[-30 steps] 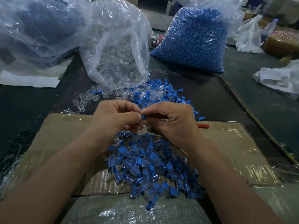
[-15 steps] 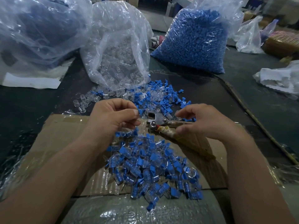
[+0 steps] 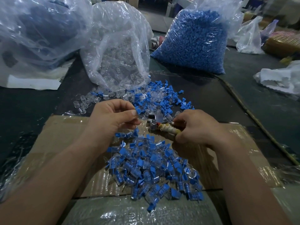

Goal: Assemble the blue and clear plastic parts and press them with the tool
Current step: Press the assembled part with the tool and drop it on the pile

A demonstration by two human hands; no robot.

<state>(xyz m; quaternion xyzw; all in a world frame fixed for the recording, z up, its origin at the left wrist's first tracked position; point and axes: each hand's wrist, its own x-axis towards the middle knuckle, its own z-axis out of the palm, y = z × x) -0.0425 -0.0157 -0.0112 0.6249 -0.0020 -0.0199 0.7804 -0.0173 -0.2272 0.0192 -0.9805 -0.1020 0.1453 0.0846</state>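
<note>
Now pinched at the fingertips of the left hand (image 3: 113,117), fingers curled: the blue and clear part (image 3: 138,110), just left of and slightly beyond the metal head (image 3: 152,123) of the tool (image 3: 159,127); wrapped handle (image 3: 168,131) clamped in the curled right hand (image 3: 198,127), long axis running leftward from that grip toward the part; close beside, contact unclear; likely next, feeding the part rightward into the head, then squeezing.
</note>
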